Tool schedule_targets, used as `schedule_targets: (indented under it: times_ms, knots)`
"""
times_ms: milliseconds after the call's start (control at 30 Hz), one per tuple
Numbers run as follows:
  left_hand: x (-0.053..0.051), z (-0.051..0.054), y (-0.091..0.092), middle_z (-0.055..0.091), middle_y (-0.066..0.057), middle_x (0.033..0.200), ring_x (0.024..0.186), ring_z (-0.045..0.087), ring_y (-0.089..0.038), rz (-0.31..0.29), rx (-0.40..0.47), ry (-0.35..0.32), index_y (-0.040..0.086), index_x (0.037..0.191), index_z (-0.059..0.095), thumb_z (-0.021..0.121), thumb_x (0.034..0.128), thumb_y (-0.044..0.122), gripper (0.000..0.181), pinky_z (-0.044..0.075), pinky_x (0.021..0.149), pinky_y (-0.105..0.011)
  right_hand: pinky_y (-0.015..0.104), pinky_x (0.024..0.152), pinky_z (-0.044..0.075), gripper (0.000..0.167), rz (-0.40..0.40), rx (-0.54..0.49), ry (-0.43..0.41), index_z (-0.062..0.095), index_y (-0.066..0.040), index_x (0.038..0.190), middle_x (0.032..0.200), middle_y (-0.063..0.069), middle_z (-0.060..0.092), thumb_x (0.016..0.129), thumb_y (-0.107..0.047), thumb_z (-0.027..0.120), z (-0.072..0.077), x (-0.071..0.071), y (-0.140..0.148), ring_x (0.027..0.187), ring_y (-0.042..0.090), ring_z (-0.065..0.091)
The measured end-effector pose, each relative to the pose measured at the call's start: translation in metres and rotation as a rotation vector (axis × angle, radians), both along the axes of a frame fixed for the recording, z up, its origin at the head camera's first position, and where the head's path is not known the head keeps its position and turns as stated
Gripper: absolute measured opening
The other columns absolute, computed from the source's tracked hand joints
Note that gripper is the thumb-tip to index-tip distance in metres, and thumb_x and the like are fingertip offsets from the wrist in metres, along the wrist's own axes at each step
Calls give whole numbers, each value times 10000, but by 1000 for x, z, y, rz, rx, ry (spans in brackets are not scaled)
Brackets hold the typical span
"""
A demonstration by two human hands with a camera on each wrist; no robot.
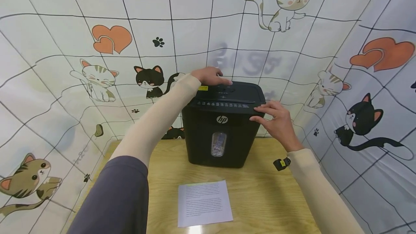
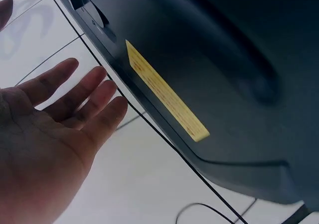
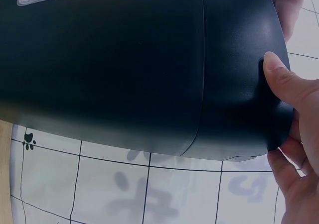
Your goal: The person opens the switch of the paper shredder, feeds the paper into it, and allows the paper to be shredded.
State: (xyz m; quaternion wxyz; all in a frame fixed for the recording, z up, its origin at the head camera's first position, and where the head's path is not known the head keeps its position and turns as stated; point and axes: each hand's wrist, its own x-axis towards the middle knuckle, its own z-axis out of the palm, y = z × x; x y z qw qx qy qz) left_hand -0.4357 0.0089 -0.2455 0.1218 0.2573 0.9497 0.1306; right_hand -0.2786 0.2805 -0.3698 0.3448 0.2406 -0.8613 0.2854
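A black shredder [image 1: 203,133] with an hp logo and a small clear window stands upright against the patterned cloth. At its top rear edge is my left hand [image 1: 209,76]; in the left wrist view the hand [image 2: 55,129] has loosely bent, spread fingers beside the rim, near a yellow label [image 2: 167,99]. Whether the fingertips touch the rim, I cannot tell. My right hand [image 1: 276,120] grips the top's front right corner. From the right wrist view, its thumb lies on the front face of the shredder [image 3: 114,69] and the other fingers of the hand [image 3: 299,119] go round the edge.
A printed sheet of paper [image 1: 204,203] lies on the wooden table [image 1: 260,190] in front of the shredder. Cloth with cats and hearts [image 1: 112,39] hangs behind and at both sides. A small black item with a yellow mark [image 1: 281,164] is by the right wrist.
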Motion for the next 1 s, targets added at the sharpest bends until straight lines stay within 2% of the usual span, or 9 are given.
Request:
schedule_targets:
  times_ms: [167,300,400,467,600,733,867,1000]
  knots:
    - [-5,-3,9,494,-93,1562,1428,480,-265,-3,-29,-2,78,1522,479,555,944,674,833,409,1168,-415,387,870,469,384,1,-2,-9,799,-70,1115,1013,92,683,751,-129,906,-2,-1,-1,994,252,586]
    - [-7,-5,12,622,-116,1400,1252,596,-261,-3,-46,16,41,1394,606,591,959,608,715,486,1063,-397,401,881,476,388,2,-7,-10,799,-76,1119,1014,87,682,751,-133,905,-2,0,-2,1001,252,587]
    - [-8,-6,14,661,-116,1265,1088,609,-243,5,-56,29,28,1276,668,624,963,556,615,501,960,-381,402,895,477,385,5,-15,-16,799,-82,1121,1015,80,682,755,-136,904,-1,1,-2,1014,252,586]
    - [-9,-6,15,657,-110,1239,1047,593,-231,7,-67,40,29,1248,671,640,964,533,580,498,933,-374,402,907,481,384,8,-21,-14,800,-82,1118,1015,79,685,752,-133,906,-1,1,-2,1024,254,590]
    - [-10,-8,14,620,-115,1341,1150,589,-243,-4,-90,49,33,1337,612,643,972,520,609,497,1008,-379,395,929,487,387,16,-32,-8,801,-84,1113,1014,71,691,745,-132,911,-1,1,-2,1045,250,599]
    - [-11,-9,13,586,-113,1407,1263,565,-264,17,-90,31,48,1408,551,642,968,535,663,478,1075,-397,398,931,492,389,11,-31,-5,802,-90,1114,1018,66,687,744,-145,912,-2,1,-2,1054,245,602]
    - [-10,-9,14,569,-120,1405,1252,551,-272,33,-84,22,55,1419,521,632,975,518,651,477,1069,-407,442,940,501,390,0,-29,-9,801,-91,1117,1032,78,686,747,-146,910,-3,1,-2,1067,260,602]
    - [-10,-13,15,567,-135,1383,1202,550,-280,22,-71,43,46,1399,521,618,984,487,614,483,1038,-414,471,938,502,390,-4,-30,-7,800,-84,1116,1033,92,689,744,-129,910,-4,1,-2,1061,275,602]
